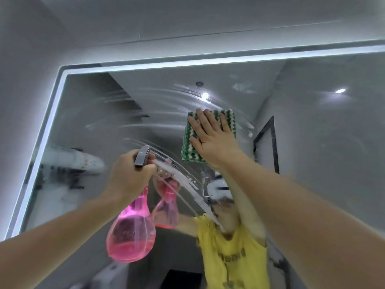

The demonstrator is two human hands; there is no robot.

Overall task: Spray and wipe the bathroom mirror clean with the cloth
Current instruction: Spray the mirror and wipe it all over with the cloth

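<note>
Pressing cloth (210, 134) to mirror (312, 122), right hand (212, 136) flat, fingers (208, 119) spread; left hand (129, 174) gripping spray bottle (131, 232).

Your single head camera looks forward and tilts upward, close to the mirror (302, 126), whose lit upper-left corner and top edge fill the wide-angle view; both your forearms reach in from below.

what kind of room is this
Most likely a bathroom: a large wall mirror with a lit edge, plain pale walls, and what looks like a wall-mounted fixture reflected at the left.
</note>
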